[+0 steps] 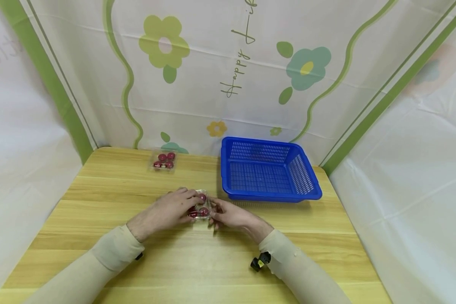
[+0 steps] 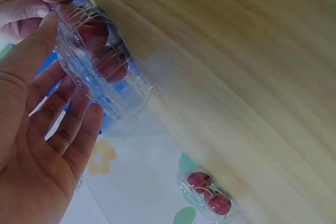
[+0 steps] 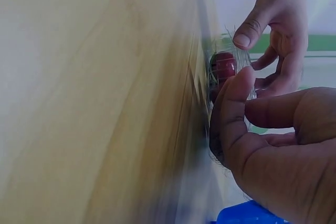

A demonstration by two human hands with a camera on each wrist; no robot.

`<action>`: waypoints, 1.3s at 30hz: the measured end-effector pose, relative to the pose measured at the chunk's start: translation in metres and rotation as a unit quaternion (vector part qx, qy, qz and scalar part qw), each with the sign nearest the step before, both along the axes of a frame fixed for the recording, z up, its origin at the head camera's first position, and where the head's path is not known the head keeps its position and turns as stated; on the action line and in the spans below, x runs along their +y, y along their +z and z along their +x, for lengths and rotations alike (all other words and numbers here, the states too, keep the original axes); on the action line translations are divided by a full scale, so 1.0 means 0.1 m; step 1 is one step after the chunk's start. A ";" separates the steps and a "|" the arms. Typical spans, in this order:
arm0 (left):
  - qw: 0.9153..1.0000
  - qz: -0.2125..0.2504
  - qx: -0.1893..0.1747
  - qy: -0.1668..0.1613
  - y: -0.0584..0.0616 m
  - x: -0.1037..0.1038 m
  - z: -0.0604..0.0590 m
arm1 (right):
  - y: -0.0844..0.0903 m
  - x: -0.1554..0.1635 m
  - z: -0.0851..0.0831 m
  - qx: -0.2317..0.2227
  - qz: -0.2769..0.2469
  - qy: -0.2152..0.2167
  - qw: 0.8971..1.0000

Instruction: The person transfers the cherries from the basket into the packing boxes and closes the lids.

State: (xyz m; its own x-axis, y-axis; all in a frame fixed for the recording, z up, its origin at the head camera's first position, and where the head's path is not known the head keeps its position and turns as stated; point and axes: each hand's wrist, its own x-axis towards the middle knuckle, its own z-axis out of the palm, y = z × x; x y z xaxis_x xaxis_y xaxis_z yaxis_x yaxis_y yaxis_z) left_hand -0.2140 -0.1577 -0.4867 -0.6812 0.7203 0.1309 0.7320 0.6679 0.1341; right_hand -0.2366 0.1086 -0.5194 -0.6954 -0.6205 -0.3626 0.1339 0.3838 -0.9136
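A clear plastic clamshell box (image 2: 126,100) of red cherries (image 2: 94,36) lies on the table between my two hands. My left hand (image 1: 168,211) reaches over its left part from above; the thumb touches the near edge and the fairly straight fingers spread across the lid. At the right edge, my right hand (image 1: 233,216) pinches the box rim between thumb and curled fingers. Part of the cherries is hidden under the left fingers. Cherry stems show through the plastic of a second clear box (image 2: 203,198) in the left wrist view, farther back on the left.
A blue perforated plastic basket (image 1: 271,196) stands at the back right of the wooden table (image 1: 197,266). Behind the table hangs a white cloth (image 1: 205,55) printed with flowers, and white sheets close off both sides.
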 end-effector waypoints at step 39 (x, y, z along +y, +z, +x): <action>0.908 0.162 -0.358 0.143 -0.02 -0.40 -0.09 | -0.01 -0.21 0.01 -0.017 -0.032 -0.102 0.994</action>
